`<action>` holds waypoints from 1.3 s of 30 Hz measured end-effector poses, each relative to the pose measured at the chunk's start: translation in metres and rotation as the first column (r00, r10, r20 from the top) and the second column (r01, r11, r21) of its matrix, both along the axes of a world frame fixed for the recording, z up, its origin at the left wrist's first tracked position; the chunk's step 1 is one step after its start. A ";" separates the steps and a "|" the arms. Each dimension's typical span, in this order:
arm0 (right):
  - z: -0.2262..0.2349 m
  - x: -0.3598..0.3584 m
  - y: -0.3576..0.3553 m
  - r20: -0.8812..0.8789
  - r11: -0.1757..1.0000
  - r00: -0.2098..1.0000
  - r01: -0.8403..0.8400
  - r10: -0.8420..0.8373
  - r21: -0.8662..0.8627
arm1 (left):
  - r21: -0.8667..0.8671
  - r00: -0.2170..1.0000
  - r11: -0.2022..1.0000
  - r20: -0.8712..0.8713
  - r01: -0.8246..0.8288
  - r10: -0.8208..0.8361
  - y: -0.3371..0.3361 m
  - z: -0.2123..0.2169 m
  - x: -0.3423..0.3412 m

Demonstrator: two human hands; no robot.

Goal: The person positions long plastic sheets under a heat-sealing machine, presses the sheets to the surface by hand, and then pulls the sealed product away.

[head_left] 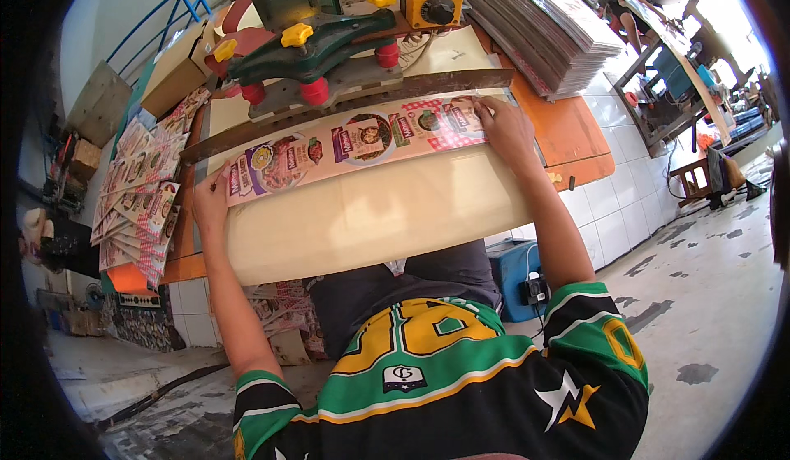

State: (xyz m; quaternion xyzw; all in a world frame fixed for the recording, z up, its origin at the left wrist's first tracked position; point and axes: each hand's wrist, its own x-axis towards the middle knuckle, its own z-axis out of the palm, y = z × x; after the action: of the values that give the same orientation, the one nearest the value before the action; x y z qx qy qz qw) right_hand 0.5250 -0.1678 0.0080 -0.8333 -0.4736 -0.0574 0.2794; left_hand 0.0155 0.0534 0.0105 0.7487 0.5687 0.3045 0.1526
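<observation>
A long printed cardboard sheet (pixel 317 164) with food pictures lies lengthwise along a dark metal bar (pixel 247 133) of a machine. My left hand (pixel 211 202) holds its left end, the fingers bent over the edge and partly hidden. At the other end my right hand (pixel 508 131) grips the right edge, its thumb and fingers closed on the printed side. Below the sheet a smooth cream board (pixel 370 221) extends toward my lap, curving down at its near edge.
Behind the bar stands a dark green clamp frame (pixel 329 42) with yellow knobs and red feet. A yellow control box (pixel 432 1) sits beyond it. Loose printed sheets (pixel 148 180) are piled at left; a tall stack of boards (pixel 543 28) rises at right. A blue box (pixel 514 279) is below.
</observation>
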 end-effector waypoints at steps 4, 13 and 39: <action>-0.001 0.001 0.003 0.006 1.000 1.000 0.005 -0.005 0.005 | 0.005 1.000 1.000 -0.006 -0.011 0.011 0.002 -0.002 -0.003; -0.004 0.003 0.006 -0.015 1.000 1.000 0.012 -0.013 -0.013 | -0.006 0.999 1.000 -0.039 -0.022 0.022 0.001 0.001 -0.003; -0.001 0.000 0.004 0.006 0.998 0.999 0.036 -0.035 -0.059 | 0.010 0.984 0.984 -0.011 -0.176 0.176 0.012 -0.015 -0.004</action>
State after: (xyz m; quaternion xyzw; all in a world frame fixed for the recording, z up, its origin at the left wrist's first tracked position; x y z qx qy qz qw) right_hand 0.5254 -0.1634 0.0072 -0.8492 -0.4610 -0.0506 0.2524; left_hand 0.0114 0.0652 -0.0041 0.6981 0.6320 0.3150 0.1184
